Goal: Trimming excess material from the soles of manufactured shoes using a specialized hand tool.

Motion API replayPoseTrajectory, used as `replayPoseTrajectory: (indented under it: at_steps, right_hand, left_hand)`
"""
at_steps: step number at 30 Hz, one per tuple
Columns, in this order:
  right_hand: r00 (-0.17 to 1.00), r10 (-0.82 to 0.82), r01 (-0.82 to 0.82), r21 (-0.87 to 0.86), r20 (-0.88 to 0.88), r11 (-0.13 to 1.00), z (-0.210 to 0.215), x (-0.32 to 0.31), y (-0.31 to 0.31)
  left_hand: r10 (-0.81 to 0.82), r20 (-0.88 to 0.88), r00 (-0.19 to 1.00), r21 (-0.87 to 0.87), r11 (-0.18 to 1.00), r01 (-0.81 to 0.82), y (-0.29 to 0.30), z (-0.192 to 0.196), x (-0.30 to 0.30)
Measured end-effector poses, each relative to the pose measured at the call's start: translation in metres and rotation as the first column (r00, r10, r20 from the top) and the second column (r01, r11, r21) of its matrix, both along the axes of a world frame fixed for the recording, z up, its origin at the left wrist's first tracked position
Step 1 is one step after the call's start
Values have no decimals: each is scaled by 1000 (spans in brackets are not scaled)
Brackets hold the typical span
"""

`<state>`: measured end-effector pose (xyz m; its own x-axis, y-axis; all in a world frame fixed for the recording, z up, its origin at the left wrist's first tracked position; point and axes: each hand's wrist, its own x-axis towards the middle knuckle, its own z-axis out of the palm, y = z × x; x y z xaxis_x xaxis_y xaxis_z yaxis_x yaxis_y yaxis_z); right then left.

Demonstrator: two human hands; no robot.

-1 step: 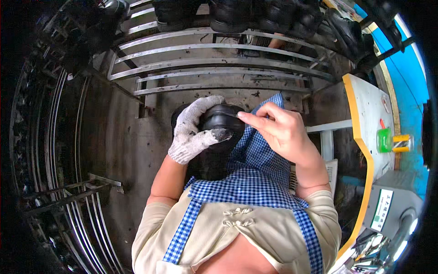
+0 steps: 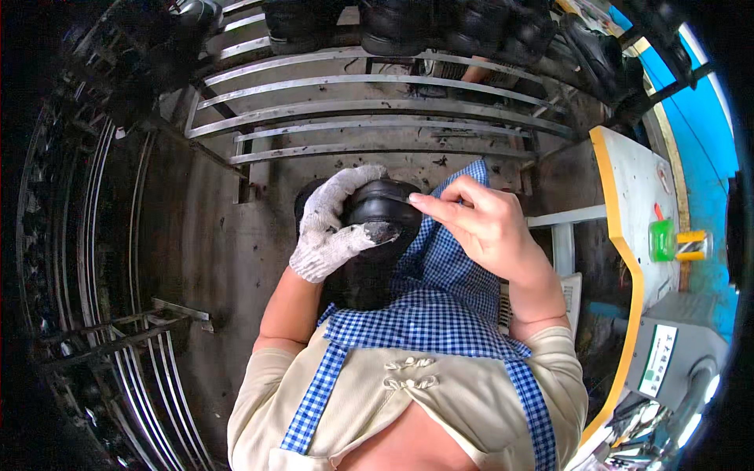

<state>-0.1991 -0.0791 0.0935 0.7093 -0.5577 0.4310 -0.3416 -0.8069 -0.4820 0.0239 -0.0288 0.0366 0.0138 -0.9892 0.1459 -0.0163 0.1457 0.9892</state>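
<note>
A black leather shoe (image 2: 378,207) rests over my lap, its smooth rounded part facing up. My left hand (image 2: 323,228), in a whitish knitted glove with a blackened thumb tip, is closed around it, fingers over the far side and thumb on the near side. My bare right hand (image 2: 488,229) comes in from the right, fingers bent and pressed together, with its fingertips touching the shoe's right edge. Whether something small is pinched there is too fine to see. A blue-and-white checked apron (image 2: 440,271) lies beneath.
Ahead stands a metal-barred rack (image 2: 377,106) with several black shoes (image 2: 393,27) along its top. More bar racks (image 2: 129,345) line the left. On the right, a yellow-edged white table (image 2: 640,188) carries a green container (image 2: 662,240); a grey machine (image 2: 679,349) sits nearer.
</note>
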Motion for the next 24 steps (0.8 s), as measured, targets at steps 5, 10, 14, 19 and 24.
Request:
replayPoseTrajectory:
  at_steps: [5, 10, 14, 19, 24]
  right_hand:
    - [1000, -6, 6, 12, -1, 1000, -1, -1, 0]
    - [1000, 27, -27, -5, -16, 1000, 6, -12, -5]
    - [998, 20, -21, -21, -55, 1000, 14, -18, -6]
    - [995, -1, -9, -97, -98, 995, 18, -16, -6]
    - [994, 34, -44, -95, -105, 995, 17, -13, -9]
  left_hand:
    - [-6, -20, 1000, 1, 1000, 6, 0, -2, 0]
    - [14, 20, 1000, -15, 1000, -14, 1, -3, 1]
    - [13, 13, 1000, -8, 1000, -13, 0, -3, 2]
    - [8, -17, 1000, 11, 1000, -8, 2, 0, 0]
    - [-23, 18, 1000, -8, 1000, 23, 0, -8, 1]
